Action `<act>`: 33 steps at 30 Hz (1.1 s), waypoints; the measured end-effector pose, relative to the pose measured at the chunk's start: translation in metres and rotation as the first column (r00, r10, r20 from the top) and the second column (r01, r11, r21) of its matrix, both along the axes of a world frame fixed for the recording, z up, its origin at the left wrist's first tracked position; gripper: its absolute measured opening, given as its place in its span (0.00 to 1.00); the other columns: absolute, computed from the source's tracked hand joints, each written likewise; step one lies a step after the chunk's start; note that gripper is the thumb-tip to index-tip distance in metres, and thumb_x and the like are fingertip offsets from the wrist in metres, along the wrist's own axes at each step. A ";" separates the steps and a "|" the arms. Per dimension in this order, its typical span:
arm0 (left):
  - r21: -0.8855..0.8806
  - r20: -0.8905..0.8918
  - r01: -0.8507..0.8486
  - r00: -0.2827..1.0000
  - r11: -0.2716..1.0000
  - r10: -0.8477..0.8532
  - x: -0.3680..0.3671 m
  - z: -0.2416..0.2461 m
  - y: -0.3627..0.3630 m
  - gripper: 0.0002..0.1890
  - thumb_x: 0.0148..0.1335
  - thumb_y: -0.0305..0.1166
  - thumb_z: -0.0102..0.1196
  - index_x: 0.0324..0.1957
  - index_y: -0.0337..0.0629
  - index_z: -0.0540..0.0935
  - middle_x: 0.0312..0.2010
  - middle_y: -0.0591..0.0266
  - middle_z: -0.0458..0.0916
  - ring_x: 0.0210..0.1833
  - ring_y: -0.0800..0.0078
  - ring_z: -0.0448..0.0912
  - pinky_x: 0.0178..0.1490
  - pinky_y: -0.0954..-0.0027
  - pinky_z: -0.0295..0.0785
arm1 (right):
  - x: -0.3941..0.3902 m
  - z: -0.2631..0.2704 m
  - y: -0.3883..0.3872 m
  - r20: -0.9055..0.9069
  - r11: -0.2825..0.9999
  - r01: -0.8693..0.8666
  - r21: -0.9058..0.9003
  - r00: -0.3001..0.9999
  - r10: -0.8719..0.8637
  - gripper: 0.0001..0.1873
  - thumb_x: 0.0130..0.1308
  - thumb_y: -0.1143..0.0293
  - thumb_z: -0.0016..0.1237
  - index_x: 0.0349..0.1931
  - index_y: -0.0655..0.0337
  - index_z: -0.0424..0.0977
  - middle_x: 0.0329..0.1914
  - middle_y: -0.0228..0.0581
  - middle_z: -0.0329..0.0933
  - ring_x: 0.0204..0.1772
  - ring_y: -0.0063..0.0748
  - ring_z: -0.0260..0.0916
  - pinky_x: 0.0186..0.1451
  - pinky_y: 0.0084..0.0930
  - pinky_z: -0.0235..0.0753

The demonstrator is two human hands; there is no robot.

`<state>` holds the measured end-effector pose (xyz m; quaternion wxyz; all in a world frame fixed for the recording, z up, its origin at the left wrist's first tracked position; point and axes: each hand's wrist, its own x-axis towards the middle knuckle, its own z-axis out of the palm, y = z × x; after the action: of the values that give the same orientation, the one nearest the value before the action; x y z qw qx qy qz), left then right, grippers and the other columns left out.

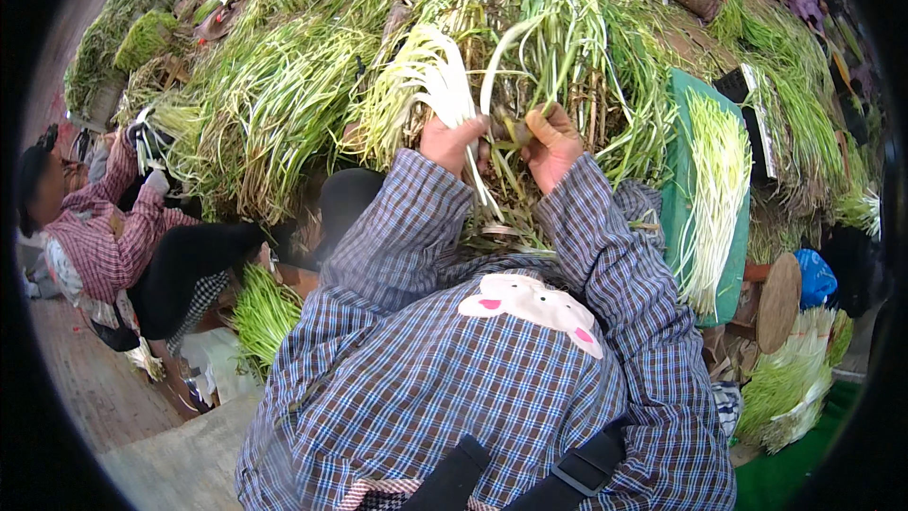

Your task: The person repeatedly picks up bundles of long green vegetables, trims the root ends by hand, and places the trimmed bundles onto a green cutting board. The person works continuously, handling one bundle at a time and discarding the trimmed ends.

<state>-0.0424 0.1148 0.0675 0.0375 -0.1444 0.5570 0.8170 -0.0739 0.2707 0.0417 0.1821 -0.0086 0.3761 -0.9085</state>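
Note:
My left hand [452, 145] is closed around a bunch of white-stalked leafy greens [441, 81], whose pale leaves droop to the left and whose stalk ends point down towards my lap. A hand's width to the right, my right hand [553, 145] pinches a green stem [567, 74] between thumb and fingers. One curved pale stalk [491, 74] rises between the hands. Just beyond them lies a large heap of uncleaned greens [603, 21], with brownish lower stems. Beneath the hands, loose trimmings [496, 231] hang or lie near my lap; their support is hidden.
To the right, a green board [679, 110] bears a layer of pale stalks [713, 206]. Near it are a round wooden stool seat [779, 304], a blue bag [816, 277] and bundled greens [787, 376]. A seated co-worker [99, 241] handles stalks at left, by another green bundle [262, 312].

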 end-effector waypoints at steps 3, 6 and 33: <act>0.119 -0.035 -0.060 0.997 0.991 0.064 -0.005 0.014 -0.020 0.07 0.55 0.24 0.51 0.35 0.34 0.70 0.25 0.57 0.77 0.16 0.77 0.70 0.17 0.76 0.69 | 0.009 -0.005 0.012 -0.195 0.867 -0.241 0.436 0.916 0.352 0.05 0.58 0.71 0.48 0.34 0.56 0.71 0.23 0.29 0.73 0.31 0.28 0.71 0.40 0.35 0.74; 0.167 -0.082 -0.093 0.991 0.982 0.108 -0.009 0.022 -0.035 0.05 0.57 0.25 0.49 0.34 0.33 0.71 0.24 0.56 0.77 0.15 0.77 0.69 0.15 0.75 0.69 | 0.024 -0.017 0.025 0.107 0.165 -0.328 0.930 0.673 0.732 0.13 0.58 0.65 0.48 0.43 0.57 0.71 0.31 0.38 0.72 0.37 0.32 0.70 0.46 0.34 0.72; 0.196 -0.068 -0.193 0.975 0.961 0.210 0.003 0.041 -0.049 0.09 0.58 0.30 0.50 0.35 0.32 0.71 0.20 0.59 0.73 0.13 0.79 0.65 0.14 0.76 0.67 | 0.063 0.007 0.006 -0.010 0.097 -0.087 0.992 0.689 0.724 0.15 0.64 0.58 0.39 0.36 0.62 0.70 0.16 0.45 0.68 0.23 0.40 0.69 0.29 0.36 0.66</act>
<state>-0.0398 0.0661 0.1089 -0.0569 -0.1600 0.4606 0.8712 -0.0109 0.2766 0.0485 0.2982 -0.2455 0.8552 -0.3456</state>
